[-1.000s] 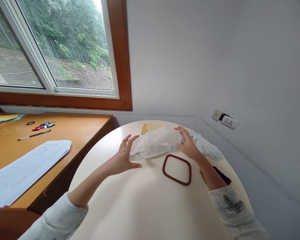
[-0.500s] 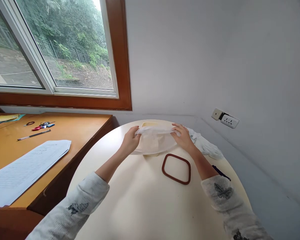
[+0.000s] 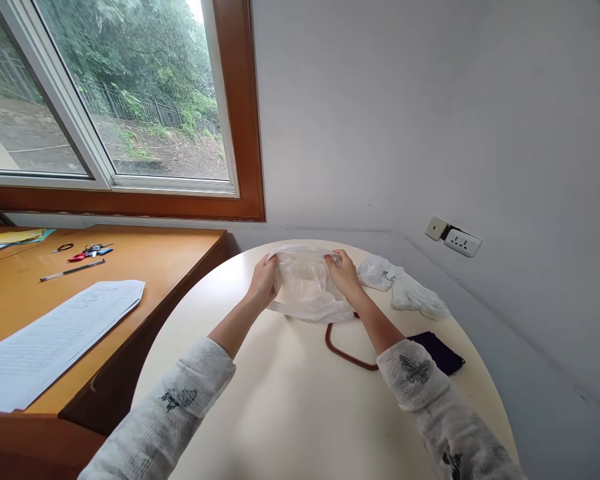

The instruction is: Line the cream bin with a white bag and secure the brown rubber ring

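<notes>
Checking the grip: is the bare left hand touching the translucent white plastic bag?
Touching; the head view shows the left hand gripping the bag's edge.

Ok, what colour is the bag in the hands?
The bag is whitish and translucent, best seen in the head view.

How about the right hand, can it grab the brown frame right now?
Probably not while the right hand grips the plastic bag. But the brown frame lies close by on the table, most of its near edge showing, so letting go would likely be enough.

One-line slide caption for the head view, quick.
Left hand and right hand grip a translucent bag over the round table, near a brown frame.
</notes>
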Demonstrator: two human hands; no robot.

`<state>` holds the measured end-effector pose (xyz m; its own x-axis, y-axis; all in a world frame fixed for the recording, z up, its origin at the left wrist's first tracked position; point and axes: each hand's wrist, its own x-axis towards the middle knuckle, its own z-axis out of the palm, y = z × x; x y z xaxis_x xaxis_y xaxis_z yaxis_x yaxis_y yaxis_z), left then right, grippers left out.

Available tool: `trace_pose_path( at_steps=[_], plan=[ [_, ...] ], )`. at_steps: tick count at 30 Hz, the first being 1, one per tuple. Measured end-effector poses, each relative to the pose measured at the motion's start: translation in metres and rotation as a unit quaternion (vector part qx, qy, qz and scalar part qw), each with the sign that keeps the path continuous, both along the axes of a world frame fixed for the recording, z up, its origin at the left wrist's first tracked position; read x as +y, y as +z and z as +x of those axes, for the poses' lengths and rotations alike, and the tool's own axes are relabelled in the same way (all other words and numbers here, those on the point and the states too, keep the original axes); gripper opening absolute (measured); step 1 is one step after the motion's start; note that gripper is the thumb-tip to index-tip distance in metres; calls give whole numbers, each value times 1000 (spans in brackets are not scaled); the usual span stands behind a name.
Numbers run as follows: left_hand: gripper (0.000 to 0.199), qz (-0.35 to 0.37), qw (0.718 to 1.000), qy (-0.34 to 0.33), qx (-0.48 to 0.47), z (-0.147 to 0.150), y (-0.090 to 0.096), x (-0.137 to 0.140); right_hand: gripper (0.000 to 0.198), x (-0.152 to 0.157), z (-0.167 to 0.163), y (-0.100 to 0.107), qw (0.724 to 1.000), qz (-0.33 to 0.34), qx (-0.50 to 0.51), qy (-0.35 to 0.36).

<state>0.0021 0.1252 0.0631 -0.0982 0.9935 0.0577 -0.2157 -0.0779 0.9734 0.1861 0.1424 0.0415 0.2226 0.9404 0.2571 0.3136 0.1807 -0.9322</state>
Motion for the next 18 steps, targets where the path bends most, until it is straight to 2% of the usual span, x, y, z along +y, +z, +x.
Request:
trace_pose_path(
  at_steps=[5, 9, 11, 14, 18],
  plan=[
    [19, -38, 999, -35, -1, -14, 6, -28, 19, -43, 10, 7, 998, 17, -63, 8],
    [20, -82, 991, -99, 31, -31, 16, -49, 17, -61, 24, 11, 994, 3, -90, 60],
    [20, -104, 985, -126, 52, -37, 22, -49, 23, -56, 29, 13, 995, -16, -64, 77],
    [21, -129, 983, -122, 52, -39, 26, -34, 29, -38, 33, 13, 995, -43, -33, 87],
    [21, -166, 980, -106, 30, -35, 14, -7, 31, -13, 28, 2, 990, -86, -3, 114]
  ],
)
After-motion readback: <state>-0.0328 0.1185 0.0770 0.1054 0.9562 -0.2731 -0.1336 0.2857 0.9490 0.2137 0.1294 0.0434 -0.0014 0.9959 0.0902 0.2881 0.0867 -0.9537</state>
